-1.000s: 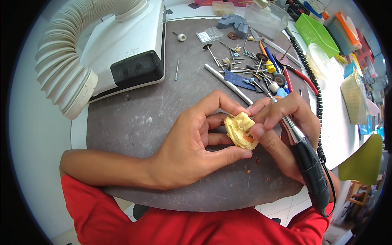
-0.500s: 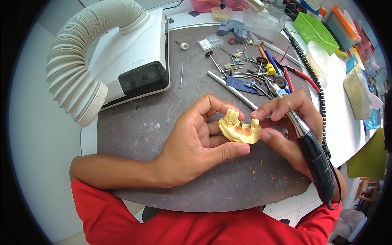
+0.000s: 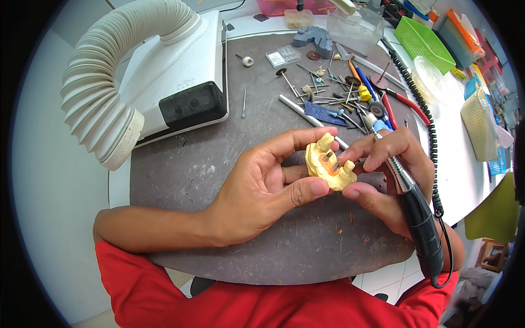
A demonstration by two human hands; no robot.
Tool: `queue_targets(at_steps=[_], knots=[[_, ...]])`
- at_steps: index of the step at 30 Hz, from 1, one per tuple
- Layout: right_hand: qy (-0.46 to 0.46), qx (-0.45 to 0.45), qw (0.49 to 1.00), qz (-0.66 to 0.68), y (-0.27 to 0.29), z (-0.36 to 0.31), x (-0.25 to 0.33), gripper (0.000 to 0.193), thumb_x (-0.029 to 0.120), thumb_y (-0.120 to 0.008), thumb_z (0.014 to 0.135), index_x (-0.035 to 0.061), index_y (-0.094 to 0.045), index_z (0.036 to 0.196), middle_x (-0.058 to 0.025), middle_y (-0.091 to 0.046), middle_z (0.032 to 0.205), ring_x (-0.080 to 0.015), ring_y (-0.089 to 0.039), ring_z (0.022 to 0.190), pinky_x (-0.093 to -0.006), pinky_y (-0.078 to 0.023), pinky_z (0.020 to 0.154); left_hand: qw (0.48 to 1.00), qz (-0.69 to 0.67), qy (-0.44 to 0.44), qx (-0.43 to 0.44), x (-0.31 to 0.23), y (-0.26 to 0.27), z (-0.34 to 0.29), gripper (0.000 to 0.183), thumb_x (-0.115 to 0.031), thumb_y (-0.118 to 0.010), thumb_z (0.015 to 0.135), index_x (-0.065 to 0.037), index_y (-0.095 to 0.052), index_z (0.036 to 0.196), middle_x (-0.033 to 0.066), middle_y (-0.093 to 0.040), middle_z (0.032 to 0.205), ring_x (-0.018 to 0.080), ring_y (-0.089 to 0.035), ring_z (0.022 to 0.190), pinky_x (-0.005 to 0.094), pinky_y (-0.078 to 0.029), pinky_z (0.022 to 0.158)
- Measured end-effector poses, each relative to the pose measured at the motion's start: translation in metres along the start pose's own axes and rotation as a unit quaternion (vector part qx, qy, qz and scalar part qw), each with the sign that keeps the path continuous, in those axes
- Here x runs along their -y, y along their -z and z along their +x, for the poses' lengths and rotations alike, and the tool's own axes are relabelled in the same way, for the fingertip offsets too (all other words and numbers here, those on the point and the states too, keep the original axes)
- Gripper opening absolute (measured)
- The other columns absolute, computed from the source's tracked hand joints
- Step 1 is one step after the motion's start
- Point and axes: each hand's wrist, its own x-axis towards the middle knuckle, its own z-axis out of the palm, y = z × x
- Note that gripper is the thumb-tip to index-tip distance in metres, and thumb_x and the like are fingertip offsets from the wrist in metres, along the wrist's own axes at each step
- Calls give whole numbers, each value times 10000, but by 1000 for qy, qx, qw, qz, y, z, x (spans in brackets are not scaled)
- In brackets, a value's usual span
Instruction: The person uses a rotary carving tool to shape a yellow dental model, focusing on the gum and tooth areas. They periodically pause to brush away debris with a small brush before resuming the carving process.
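My left hand (image 3: 268, 183) grips a pale yellow dental model (image 3: 315, 158) between thumb and fingers, above the grey work mat (image 3: 219, 262). Set into the model is an orange gum-like patch with two metal posts standing in it and yellow teeth at either side. Across my right hand (image 3: 391, 172) lies a black and silver handpiece (image 3: 418, 218), its narrow end pointing up and left. Thumb and fingertips of that same hand also meet the right edge of the model. Small orange shavings (image 3: 340, 231) lie on the mat below.
Several burs and polishing discs (image 3: 328, 90) lie beyond my hands, with red-handled pliers (image 3: 407, 104) beside them. A white suction unit (image 3: 180, 82) with a ribbed hose (image 3: 98, 82) stands at left. A coiled cord (image 3: 432, 142) runs down the right. Far right are a green basket (image 3: 421, 41) and other containers.
The dental model has been turned and tilted in my fingers, so its orange patch and posts now face more upward. My right hand has shifted slightly downward with the handpiece.
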Motion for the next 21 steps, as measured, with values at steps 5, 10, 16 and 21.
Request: queue_targets(at_steps=[5, 10, 16, 21], knots=[[5, -7, 1000, -4, -1, 1, 0, 296, 13, -782, 719, 7, -548, 899, -123, -617, 939, -211, -651, 942, -292, -563, 768, 1000, -9, 2, 0, 1, 1, 1, 618, -90, -625, 886, 27, -298, 1397, 158, -435, 1335, 204, -470, 1227, 329, -429, 1020], [15, -8, 1000, -15, -1, 0, 0, 305, 16, -792, 707, 11, -551, 894, -124, -621, 920, -207, -655, 908, -289, -557, 763, 1000, 5, -25, -7, 4, 1, 1, 580, -110, -627, 887, 20, -327, 1366, 161, -442, 1324, 206, -473, 1220, 326, -438, 1011], [62, -10, 992, -110, 5, -1, 1, 261, 83, -769, 735, 15, -607, 929, -129, -617, 868, -218, -622, 841, -305, -493, 730, 1000, -10, -13, -3, 3, 3, 3, 542, -117, -602, 901, 16, -334, 1353, 168, -439, 1322, 227, -498, 1197, 367, -485, 966], [72, 15, 973, -217, 21, 1, 14, 194, 148, -617, 832, 19, -663, 971, -111, -595, 834, -210, -563, 806, -316, -447, 731, 999, -39, 24, -12, -4, 2, -1, 540, -129, -576, 916, 20, -320, 1368, 165, -462, 1298, 245, -572, 1114, 382, -517, 924]])
